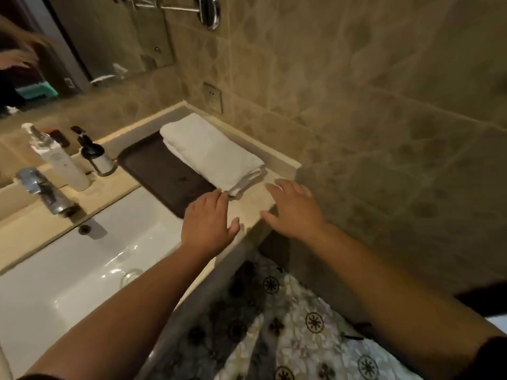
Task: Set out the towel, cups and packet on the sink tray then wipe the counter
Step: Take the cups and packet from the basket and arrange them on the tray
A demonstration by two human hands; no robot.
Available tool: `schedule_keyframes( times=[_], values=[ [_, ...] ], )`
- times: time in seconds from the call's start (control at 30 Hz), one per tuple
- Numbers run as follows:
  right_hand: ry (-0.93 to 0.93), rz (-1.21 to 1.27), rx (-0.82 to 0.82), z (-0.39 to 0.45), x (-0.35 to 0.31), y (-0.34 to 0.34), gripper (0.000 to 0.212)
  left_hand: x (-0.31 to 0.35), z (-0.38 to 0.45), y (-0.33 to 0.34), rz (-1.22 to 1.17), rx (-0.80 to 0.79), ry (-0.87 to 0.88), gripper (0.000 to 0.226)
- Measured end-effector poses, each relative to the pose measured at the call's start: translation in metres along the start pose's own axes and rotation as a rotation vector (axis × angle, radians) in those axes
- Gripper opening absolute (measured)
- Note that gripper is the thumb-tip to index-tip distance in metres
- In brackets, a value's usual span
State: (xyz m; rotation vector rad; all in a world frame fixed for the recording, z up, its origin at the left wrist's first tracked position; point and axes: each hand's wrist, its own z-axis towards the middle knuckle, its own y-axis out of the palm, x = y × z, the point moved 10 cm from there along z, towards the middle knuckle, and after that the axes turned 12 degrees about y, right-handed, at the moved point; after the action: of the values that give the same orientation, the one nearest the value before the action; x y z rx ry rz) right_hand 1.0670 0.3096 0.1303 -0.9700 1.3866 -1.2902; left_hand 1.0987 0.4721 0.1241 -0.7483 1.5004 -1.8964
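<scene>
Both hands are spread flat and empty over the near corner of the bench [248, 207], grasping nothing. The left hand [210, 222] has its fingers [219, 197] released and reaching to the near end of the folded white towel [211, 153], about touching its edge; the right hand [295, 208] hovers open just to the right of that same end, fingers loose. The towel lies beyond the fingertips, partly on the dark tray [162, 171] and partly hanging over the tray's right rim onto the stone. No cups or packet are in sight from here, so I'd say the setting-out has barely begun. The risk, to my eye: a one-sided tug from the left fingers could unfold the stack or drag it crooked. The white basin [82, 270] sits just left of that hand, wet-looking, and a sliding towel corner could dip in.
</scene>
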Motion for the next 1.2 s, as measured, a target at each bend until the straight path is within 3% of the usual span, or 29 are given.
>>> schedule_keyframes(
  times=[0.2, 0.33, 0.57, 0.73, 0.93, 1.2],
  values=[
    [0.268, -0.031, 0.073, -0.125, 0.141, -0.034, 0.068, 0.175, 0.013, 0.001, -0.025, -0.014, 0.307, 0.068],
    [0.457, -0.065, 0.094, -0.25, 0.245, -0.05, 0.066, 0.328, -0.004, 0.013, -0.05, -0.053, 0.546, 0.07],
    [0.831, -0.089, 0.106, -0.519, 0.409, -0.062, 0.067, 0.615, -0.107, 0.028, -0.204, -0.108, 0.923, 0.066],
    [1.07, -0.126, 0.102, -0.689, 0.481, -0.074, 0.069, 0.782, -0.196, 0.025, -0.318, -0.145, 1.155, 0.062],
    [1.306, -0.158, 0.103, -0.829, 0.543, -0.083, 0.066, 0.928, -0.278, 0.029, -0.348, -0.172, 1.391, 0.066],
    [1.472, -0.128, 0.071, -0.936, 0.623, -0.061, 0.063, 1.058, -0.34, 0.061, -0.418, -0.213, 1.546, 0.064]
  ],
)
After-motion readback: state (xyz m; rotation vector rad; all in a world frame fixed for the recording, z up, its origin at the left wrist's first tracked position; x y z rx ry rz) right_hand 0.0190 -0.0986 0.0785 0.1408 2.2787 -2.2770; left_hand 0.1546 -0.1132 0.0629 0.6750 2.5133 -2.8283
